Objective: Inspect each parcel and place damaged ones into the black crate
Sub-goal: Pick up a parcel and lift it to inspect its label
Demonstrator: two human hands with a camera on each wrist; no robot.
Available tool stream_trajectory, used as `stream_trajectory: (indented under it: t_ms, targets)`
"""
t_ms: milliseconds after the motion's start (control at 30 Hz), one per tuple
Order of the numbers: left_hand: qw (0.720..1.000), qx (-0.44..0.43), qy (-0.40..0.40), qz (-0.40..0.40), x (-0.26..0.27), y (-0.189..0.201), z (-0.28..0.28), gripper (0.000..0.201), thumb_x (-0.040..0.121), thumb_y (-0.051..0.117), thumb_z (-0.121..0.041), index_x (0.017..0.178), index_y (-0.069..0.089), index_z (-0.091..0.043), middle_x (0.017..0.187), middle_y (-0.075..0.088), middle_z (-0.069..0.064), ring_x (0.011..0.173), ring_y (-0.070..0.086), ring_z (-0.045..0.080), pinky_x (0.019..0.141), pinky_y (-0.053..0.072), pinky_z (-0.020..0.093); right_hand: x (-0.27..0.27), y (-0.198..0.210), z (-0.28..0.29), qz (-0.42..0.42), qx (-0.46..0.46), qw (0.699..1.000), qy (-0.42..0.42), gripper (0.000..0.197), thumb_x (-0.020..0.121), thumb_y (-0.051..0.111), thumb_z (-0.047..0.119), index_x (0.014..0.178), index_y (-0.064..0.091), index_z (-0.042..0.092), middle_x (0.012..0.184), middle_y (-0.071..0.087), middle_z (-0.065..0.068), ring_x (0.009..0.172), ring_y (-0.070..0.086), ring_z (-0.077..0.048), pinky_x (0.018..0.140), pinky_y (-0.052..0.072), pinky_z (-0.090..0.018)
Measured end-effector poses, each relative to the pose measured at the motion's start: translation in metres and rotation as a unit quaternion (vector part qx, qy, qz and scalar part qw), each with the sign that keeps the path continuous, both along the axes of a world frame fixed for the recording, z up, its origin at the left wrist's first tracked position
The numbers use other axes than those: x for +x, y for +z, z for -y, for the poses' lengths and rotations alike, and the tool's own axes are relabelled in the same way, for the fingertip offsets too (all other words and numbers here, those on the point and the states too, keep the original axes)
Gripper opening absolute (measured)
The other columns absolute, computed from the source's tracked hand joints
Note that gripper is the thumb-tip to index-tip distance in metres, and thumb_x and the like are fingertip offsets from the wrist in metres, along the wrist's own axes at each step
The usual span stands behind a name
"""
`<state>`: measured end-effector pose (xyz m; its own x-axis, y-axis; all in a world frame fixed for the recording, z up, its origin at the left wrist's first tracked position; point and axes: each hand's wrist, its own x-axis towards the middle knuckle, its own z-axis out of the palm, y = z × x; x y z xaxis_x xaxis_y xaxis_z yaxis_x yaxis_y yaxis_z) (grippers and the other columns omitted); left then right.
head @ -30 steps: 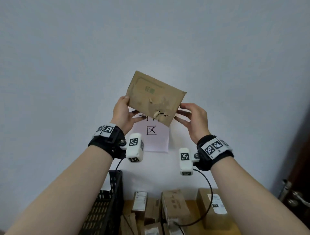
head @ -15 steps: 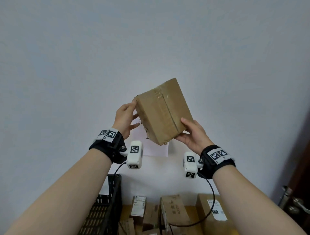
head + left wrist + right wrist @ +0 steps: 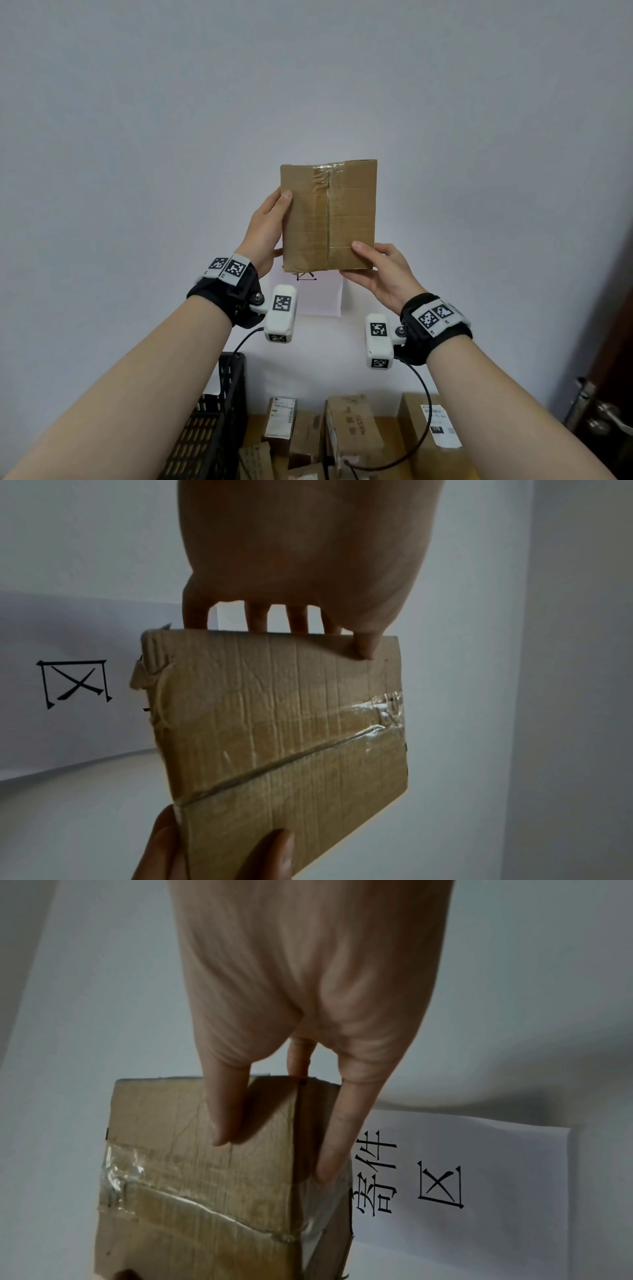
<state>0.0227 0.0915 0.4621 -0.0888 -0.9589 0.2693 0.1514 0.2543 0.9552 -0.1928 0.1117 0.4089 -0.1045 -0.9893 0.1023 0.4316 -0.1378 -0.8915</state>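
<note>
Taped cardboard parcel (image 3: pixel 329 216) held aloft before the wall, upright. Left hand (image 3: pixel 265 233) grasping its left edge; right hand (image 3: pixel 380 270) grasping the bottom right corner (thumb in front). Black crate (image 3: pixel 219 411) below left

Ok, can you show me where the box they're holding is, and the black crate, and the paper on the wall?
box (image 3: pixel 329 212), head view, on its taped front face.
black crate (image 3: pixel 219 421), head view, on its slatted side wall.
paper (image 3: pixel 496 1191), right wrist view, on the white sheet beside the printed characters.
</note>
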Motion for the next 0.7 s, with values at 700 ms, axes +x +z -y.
stream_trajectory:
  t_ms: [700]
  targets:
    - [1.0, 0.015, 0.005, -0.003, -0.017, -0.017, 0.02, 0.038, 0.097, 0.065, -0.053, 0.123, 0.073, -0.027, 0.111, 0.075, -0.009, 0.099, 0.069, 0.011, 0.078, 0.062, 0.042, -0.02, -0.003, 0.021, -0.26, -0.019, 0.957, -0.127, 0.046, 0.105, 0.044, 0.054, 0.149, 0.041, 0.042, 0.147, 0.046, 0.001, 0.128, 0.053, -0.025, 0.111, 0.045, -0.048]
